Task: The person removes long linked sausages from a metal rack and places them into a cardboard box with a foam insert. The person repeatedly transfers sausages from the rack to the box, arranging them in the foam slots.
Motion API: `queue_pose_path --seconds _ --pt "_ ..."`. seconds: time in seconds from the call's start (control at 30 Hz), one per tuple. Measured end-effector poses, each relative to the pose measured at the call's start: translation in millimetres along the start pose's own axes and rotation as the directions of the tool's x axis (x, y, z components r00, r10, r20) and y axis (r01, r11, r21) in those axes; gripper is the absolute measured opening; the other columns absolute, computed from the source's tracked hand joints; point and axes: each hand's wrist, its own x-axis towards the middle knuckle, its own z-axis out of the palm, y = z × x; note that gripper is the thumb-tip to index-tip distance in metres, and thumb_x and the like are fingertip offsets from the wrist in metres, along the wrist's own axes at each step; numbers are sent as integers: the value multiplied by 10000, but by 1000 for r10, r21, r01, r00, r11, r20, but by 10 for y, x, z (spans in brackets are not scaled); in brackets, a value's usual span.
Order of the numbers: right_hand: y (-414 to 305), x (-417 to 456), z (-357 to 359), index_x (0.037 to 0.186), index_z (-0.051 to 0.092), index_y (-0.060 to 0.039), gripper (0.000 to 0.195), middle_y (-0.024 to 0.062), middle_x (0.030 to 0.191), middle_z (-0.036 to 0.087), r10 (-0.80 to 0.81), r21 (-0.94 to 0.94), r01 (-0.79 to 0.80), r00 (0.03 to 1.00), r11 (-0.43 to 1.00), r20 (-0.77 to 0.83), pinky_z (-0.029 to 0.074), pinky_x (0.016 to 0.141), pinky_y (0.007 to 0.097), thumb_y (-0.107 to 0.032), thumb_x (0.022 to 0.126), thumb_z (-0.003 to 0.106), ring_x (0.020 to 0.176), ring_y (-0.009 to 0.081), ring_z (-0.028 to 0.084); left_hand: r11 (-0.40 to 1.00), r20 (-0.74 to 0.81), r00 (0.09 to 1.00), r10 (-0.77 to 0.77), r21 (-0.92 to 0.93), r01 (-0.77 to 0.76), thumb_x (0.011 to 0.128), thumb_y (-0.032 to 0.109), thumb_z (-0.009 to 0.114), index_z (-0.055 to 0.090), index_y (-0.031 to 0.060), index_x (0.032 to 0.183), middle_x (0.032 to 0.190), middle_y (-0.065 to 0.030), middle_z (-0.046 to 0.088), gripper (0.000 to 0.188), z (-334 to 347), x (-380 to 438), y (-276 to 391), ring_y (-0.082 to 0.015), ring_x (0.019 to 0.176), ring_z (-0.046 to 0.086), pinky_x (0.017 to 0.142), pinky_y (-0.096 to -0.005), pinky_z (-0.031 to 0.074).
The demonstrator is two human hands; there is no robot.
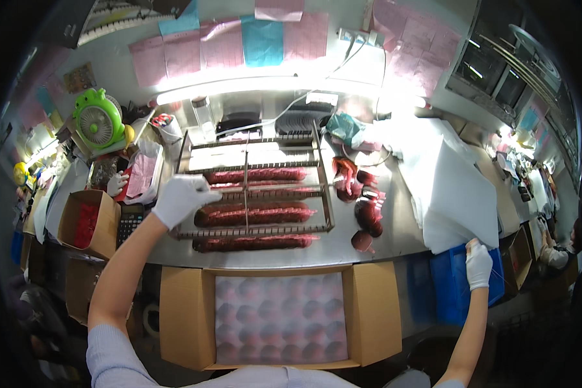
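Observation:
My left hand point(183, 196), in a white glove, is at the left side of a metal rack point(327, 208) on the steel worktable; whether its fingers grip the rack I cannot tell. Rows of dark red, glossy round pieces point(257, 214) lie inside the rack and in front of it. My right hand point(479, 266), also gloved, is at the lower corner of a stack of white sheets point(460, 194), its fingertips at the edge, above a blue plastic bin point(448, 286). Before me stands an open cardboard box point(376, 315); a translucent sheet point(281, 317) covers rows of round shapes in it.
Loose dark red pieces point(368, 213) lie right of the rack. At left are a green fan point(98, 119), a calculator point(130, 224) and a small carton point(89, 223) with red contents. A lit tube lamp point(271, 86) spans the back. Another person point(555, 250) is at far right.

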Motion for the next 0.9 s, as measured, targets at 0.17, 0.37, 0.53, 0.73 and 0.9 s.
queue_pose_path --seconds 0.17,0.37,0.53,0.73,0.9 --pt "965 -347 593 881 577 -70 54 143 864 575 5 -130 16 987 991 161 449 787 475 -79 830 592 889 355 554 998 -93 995 48 -41 -52 731 330 789 694 48 669 664 -105 653 304 -143 -734 235 -260 610 649 593 -343 514" --pt "556 -474 540 1150 655 -26 341 122 1119 683 407 346 -540 827 767 388 456 991 425 -24 809 666 1063 301 625 953 74 968 -240 -171 250 752 458 772 746 78 763 669 -76 680 381 -298 -1453 454 -203 593 658 586 -289 507" --pt "-805 72 -830 1414 413 -11 872 215 1356 519 -147 787 56 988 615 45 424 1036 384 -337 727 841 1238 344 524 938 88 986 -139 -307 159 740 425 800 753 76 789 689 -82 688 356 -268 -1436 613 -178 603 660 603 -269 509" --pt "-2545 877 -1976 1352 430 -101 930 184 1297 509 -632 472 795 597 381 -495 385 984 473 -287 565 889 1200 372 491 819 245 969 35 -563 112 796 280 794 741 29 841 688 -52 681 261 -421 -1245 786 -77 626 587 639 -247 498" --pt "-2510 1145 -2718 1132 602 -103 639 77 1005 616 -572 739 664 653 117 -496 474 806 327 -269 565 846 889 223 605 720 262 920 292 -693 -31 845 211 725 734 36 902 784 -31 689 185 -768 -800 720 -77 713 581 690 -256 495"
